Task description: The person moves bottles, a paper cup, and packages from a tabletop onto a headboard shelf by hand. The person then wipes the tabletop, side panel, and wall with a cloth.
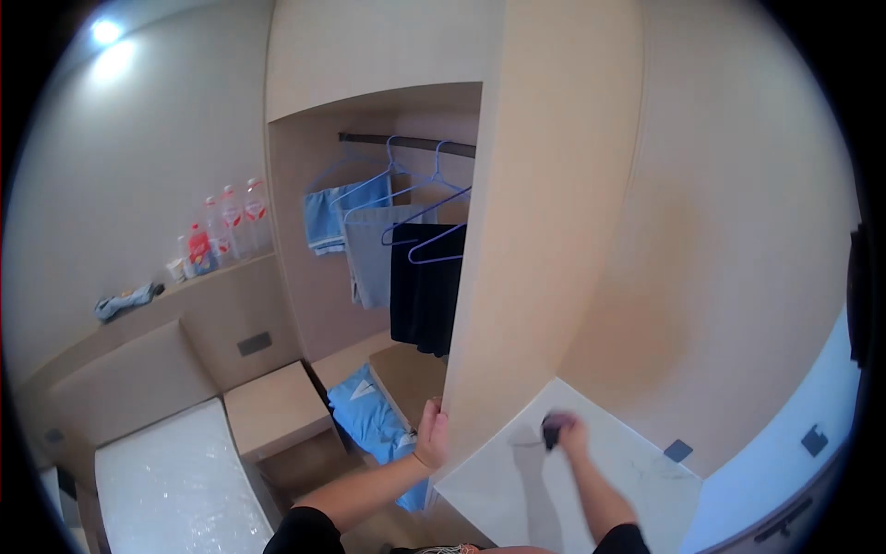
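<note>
My left hand [431, 438] is raised at the front edge of the wardrobe side panel [535, 203], its fingers curled together. Whether it grips that edge or something small cannot be made out. Over the white marble-look tabletop [609, 471], my right hand [574, 434] is closed on a small dark object [552, 430]. Motion blur hides what kind it is. A shadow falls across the tabletop below it. Behind my left hand, a light-blue plastic bag [365, 406] lies in the wardrobe bottom beside a brown cardboard box [411, 379].
Blue hangers [392, 171] and folded trousers [425, 286] hang from the wardrobe rail [406, 141]. Several plastic bottles [231, 217] line the headboard ledge. A nightstand [277, 406] stands beside the plastic-covered mattress [175, 480]. A dark socket [678, 451] sits at the tabletop's right side.
</note>
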The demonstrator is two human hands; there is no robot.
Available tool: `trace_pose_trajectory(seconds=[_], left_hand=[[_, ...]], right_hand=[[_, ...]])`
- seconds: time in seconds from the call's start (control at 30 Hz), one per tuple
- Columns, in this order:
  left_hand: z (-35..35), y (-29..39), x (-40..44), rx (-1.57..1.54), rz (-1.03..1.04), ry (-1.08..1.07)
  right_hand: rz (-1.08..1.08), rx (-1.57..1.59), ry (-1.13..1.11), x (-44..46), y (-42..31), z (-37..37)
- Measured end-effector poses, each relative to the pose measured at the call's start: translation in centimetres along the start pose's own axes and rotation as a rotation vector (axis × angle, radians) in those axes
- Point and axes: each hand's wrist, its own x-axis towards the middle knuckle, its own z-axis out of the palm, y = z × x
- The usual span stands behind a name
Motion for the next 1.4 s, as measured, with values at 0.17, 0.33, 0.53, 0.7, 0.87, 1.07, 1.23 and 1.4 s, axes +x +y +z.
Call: trace_pose_trajectory(seconds=[0.17,0.33,0.53,0.7,0.87,1.07,1.23,1.4], left_hand=[[-1.4,3.2,2.2,-0.259,-0.156,-0.358],[-1.4,6.5,5.4,-0.273,-0.087,-0.513],[-0.8,6.4,4.9,-0.398,-0.306,-0.452],[-0.9,4.6,4.0,-0.288,-0.237,-0.391],[0.9,7.6,4.5,-0.112,-0.263,-0.272],[-0.3,5.6,3.2,-0.121,-0.123,-0.239],[-0.4,3.4,3.8,-0.042,-0.144,0.058],[1.3,5.8,3.5,-0.037,-0.146,0.070]], right_hand=[[-0.548,0.151,0.275,12.5,-30.0,-9.5],[-1.079,0.038,0.316,13.0,-55.1,-9.0],[-1.408,0.204,0.406,9.8,-48.4,1.2],[-1.410,0.048,0.385,6.8,-41.3,4.0],[-1.238,0.072,0.505,14.4,-44.4,-0.5],[-0.559,0.320,0.642,39.7,-27.5,-6.8],[-0.601,0.309,0.663,38.1,-27.2,-6.4],[-1.449,0.199,0.349,16.1,-42.3,-1.7]])
